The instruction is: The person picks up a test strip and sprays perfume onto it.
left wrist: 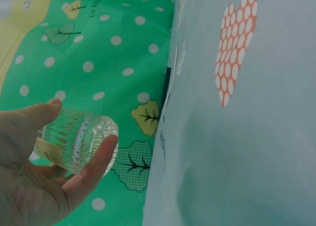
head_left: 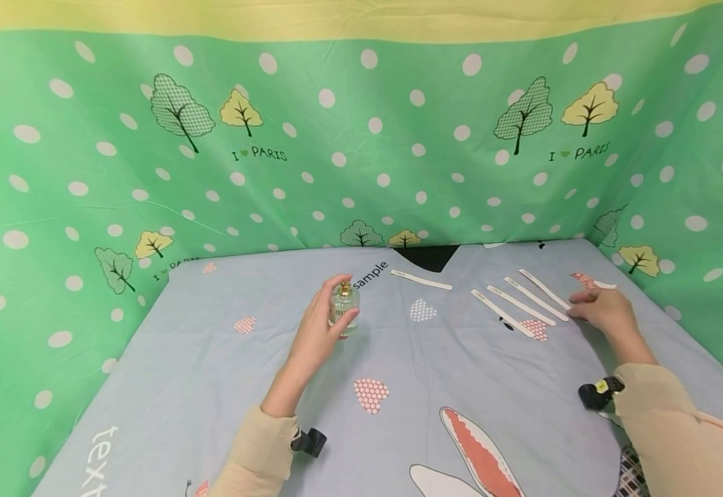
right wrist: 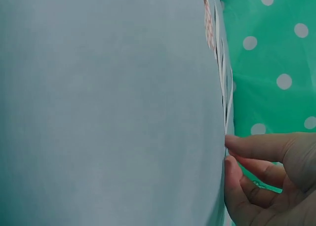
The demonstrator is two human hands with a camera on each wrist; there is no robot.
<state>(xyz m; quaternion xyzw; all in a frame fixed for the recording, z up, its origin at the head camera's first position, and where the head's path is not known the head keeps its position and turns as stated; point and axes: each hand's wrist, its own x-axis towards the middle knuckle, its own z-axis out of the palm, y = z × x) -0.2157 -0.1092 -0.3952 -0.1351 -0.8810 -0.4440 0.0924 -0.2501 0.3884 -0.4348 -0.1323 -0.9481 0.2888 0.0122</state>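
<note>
Left of centre and toward the far edge of the cloth-covered tabletop (head_left: 212, 386), the left hand (head_left: 316, 328) grips a clear glass bottle (head_left: 344, 301) upright and raised off the surface, one finger over its gold top. To the bottle's right, one white paper strip (head_left: 421, 279) lies apart near the far edge, then four more lie side by side, their long axes slanting toward the near right corner. The right hand, (head_left: 606, 316) closest to these, has bent fingertips at the rightmost strip's (head_left: 545, 290) near end; whether they pinch it I cannot tell.
</note>
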